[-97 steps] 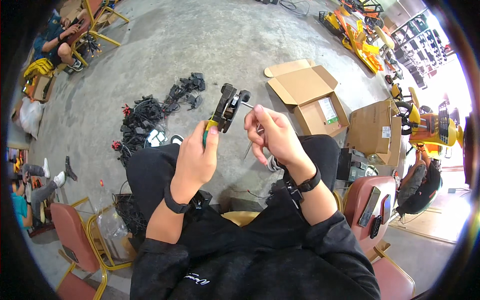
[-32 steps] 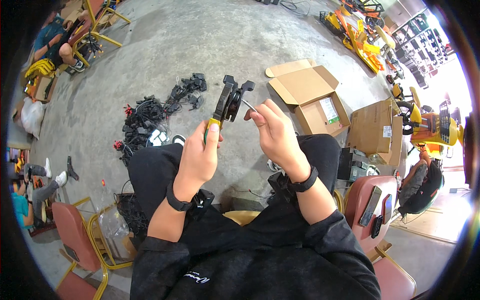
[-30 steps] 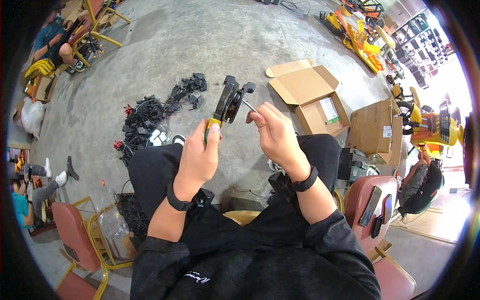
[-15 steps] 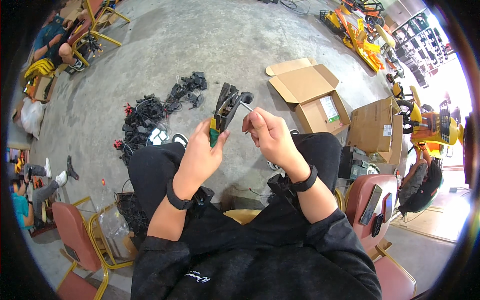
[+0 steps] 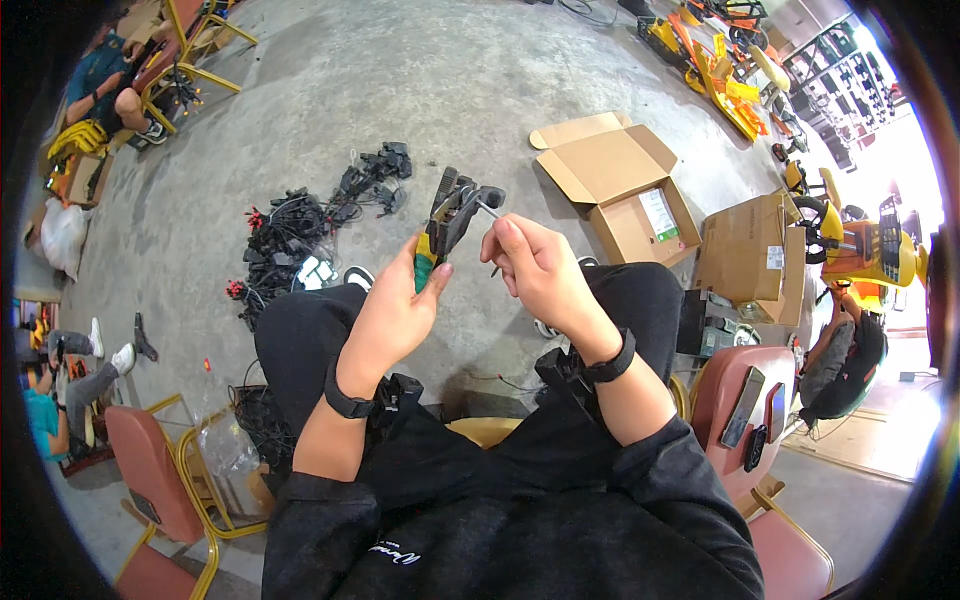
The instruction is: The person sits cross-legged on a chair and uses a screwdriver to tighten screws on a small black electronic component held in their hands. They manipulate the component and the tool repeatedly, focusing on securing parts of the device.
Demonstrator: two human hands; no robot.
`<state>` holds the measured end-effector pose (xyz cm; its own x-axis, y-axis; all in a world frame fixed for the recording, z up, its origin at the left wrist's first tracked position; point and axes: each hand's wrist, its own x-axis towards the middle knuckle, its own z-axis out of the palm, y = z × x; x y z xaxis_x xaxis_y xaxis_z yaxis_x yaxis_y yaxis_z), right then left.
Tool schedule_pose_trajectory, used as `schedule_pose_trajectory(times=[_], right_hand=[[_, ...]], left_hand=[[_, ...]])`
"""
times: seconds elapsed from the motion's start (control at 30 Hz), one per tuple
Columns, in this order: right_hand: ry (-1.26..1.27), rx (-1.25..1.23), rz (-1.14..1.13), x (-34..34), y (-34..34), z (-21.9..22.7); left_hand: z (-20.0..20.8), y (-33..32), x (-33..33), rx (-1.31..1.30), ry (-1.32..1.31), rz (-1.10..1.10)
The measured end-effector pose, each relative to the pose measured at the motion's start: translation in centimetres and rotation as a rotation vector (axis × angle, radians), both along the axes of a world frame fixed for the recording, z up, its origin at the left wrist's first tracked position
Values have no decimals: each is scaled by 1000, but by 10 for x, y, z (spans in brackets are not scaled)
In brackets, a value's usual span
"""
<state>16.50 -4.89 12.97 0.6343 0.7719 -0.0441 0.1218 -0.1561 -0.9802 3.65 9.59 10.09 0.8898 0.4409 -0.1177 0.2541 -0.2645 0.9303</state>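
Observation:
My left hand (image 5: 400,300) is closed around the yellow-and-green grip of a black tool (image 5: 455,215), held up in front of my knees. Its upper end has a ribbed block and a curved, hook-like part; its exact kind is unclear. My right hand (image 5: 540,265) pinches a thin metal rod (image 5: 489,210), which looks like a hex key. The rod's tip meets or nearly meets the tool's curved part, and a short end shows below my fingers. Most of the rod is hidden in my hand.
Black cabled parts (image 5: 290,240) lie heaped on the floor at left. An opened cardboard box (image 5: 610,155) and a bigger carton (image 5: 745,245) stand at right. Chairs (image 5: 150,455) flank me; phone-like devices rest on the right chair (image 5: 715,410). Other people sit far left.
The black tool has turned slightly in my left hand, which has shifted a little left. My right hand stays at the tool's curved part with the rod.

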Motion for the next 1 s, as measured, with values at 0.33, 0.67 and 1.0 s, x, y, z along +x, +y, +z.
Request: schedule_pose_trajectory(times=[0.33, 0.67, 1.0], right_hand=[[48, 27, 20, 1, 2, -5], [-231, 44, -3, 4, 6, -14], [514, 220, -22, -1, 4, -6]], left_hand=[[0, -3, 1, 141, -59, 36], [25, -8, 1, 171, 93, 115], [9, -11, 2, -51, -61, 111]])
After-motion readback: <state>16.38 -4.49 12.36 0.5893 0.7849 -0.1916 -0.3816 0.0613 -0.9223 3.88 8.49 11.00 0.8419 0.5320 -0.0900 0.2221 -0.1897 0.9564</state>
